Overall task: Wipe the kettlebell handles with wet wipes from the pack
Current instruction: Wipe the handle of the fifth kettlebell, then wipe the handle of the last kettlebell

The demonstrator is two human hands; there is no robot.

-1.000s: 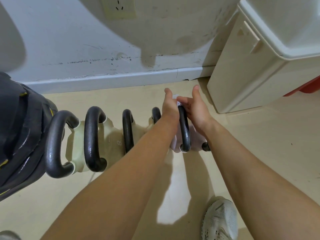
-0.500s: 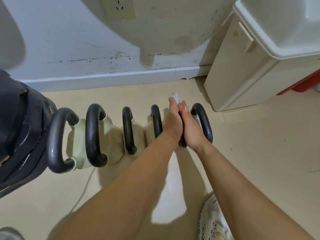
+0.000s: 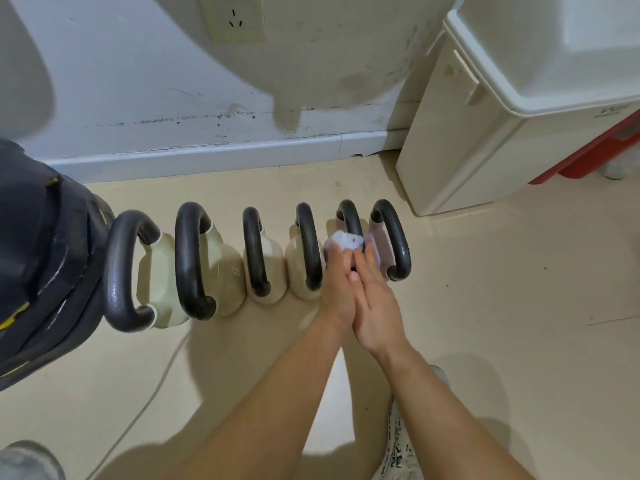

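Several kettlebells stand in a row on the floor, cream and pale pink bodies with black handles. My left hand (image 3: 337,289) and my right hand (image 3: 375,299) are pressed together, palms facing, around the near side of the fifth kettlebell's handle (image 3: 349,216). A crumpled white wet wipe (image 3: 343,241) is bunched on that handle at my fingertips, pinched between both hands. The rightmost kettlebell handle (image 3: 394,237) stands bare just right of my hands. The other handles (image 3: 308,244) to the left are untouched. No wipe pack is in view.
Black weight plates (image 3: 38,265) are stacked at the left edge. A cream cabinet (image 3: 460,161) stands at the right against the wall, with a red object (image 3: 595,154) behind it. A thin cable (image 3: 152,382) runs across the floor. My shoe (image 3: 398,448) is at the bottom.
Both hands have slid along the fifth handle from its far top toward me, and have closed together. The wipe now shows bunched above my fingertips.
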